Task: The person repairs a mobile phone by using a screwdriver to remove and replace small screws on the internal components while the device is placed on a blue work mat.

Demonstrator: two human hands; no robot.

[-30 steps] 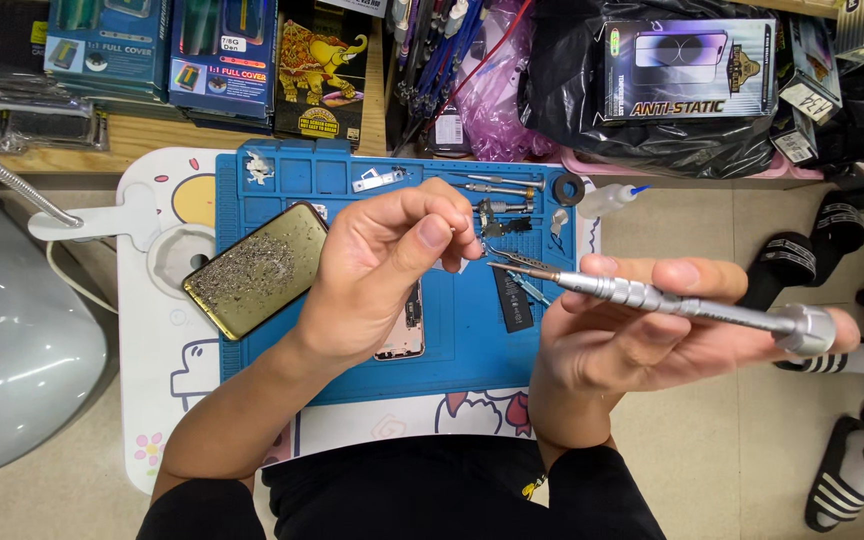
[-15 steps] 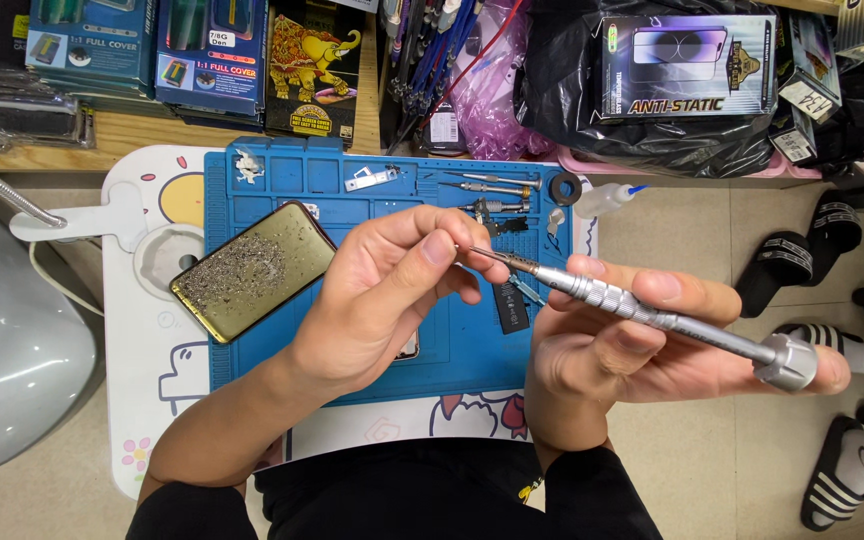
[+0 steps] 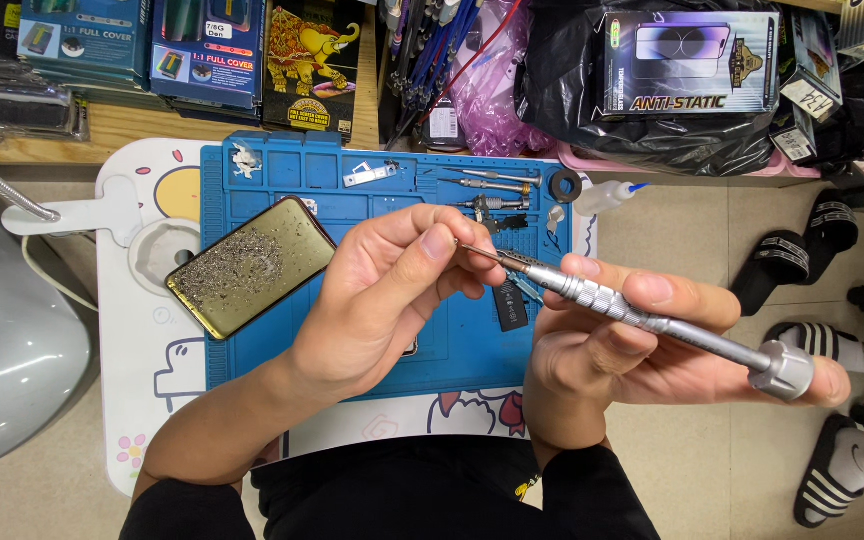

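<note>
My right hand (image 3: pixel 642 345) holds a long silver precision screwdriver (image 3: pixel 652 320), its thin bit pointing left and up. My left hand (image 3: pixel 382 295) has thumb and forefinger pinched at the bit's tip (image 3: pixel 464 245); whether something tiny sits between them cannot be made out. Both hands hover above a blue work mat (image 3: pixel 352 190). A gold phone (image 3: pixel 250 266) with a shattered face lies on the mat's left part, left of my left hand. A small dark part (image 3: pixel 509 306) lies on the mat under the screwdriver.
Spare screwdriver bits (image 3: pixel 487 185), a metal bracket (image 3: pixel 370 173), a black ring (image 3: pixel 565 186) and a small glue bottle (image 3: pixel 604 197) lie along the mat's far edge. Boxed goods fill the shelf behind. A grey rounded device (image 3: pixel 2 350) stands left. Another person's sandalled feet (image 3: pixel 832 350) are right.
The screwdriver and my right hand have shifted slightly left and down. My left fingers have closed in on the bit's tip. The view has drifted a little.
</note>
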